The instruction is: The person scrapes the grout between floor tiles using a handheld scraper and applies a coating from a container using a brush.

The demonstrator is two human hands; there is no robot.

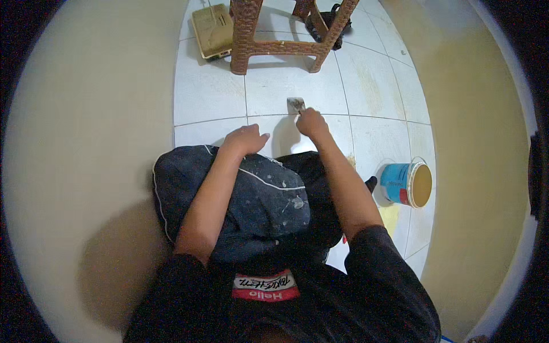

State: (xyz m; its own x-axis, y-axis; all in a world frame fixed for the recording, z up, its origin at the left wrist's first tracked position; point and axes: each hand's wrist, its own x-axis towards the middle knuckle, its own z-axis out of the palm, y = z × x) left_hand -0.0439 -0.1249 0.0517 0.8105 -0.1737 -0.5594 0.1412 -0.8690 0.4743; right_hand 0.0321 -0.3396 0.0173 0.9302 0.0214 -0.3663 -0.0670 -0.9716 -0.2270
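My right hand (313, 123) is closed around the handle of a scraper (295, 105), a putty-knife kind with a flat grey blade that looks smeared. The blade lies against or just over the white floor tiles (269, 94), close to a grout line; whether it touches cannot be told. Over my dark, paint-spotted trouser knee rests my left hand (247, 139), knuckles up, its thumb sticking out to the right. The left fingers are mostly turned away from view, and nothing shows in them.
Ahead stands a brown woven-pattern plastic stool (280, 48). Left of it lies a paint tray (213, 31) with tan paint. A black object (329, 26) sits behind the stool legs. To my right is a blue paint bucket (400, 183). Walls rise on both sides.
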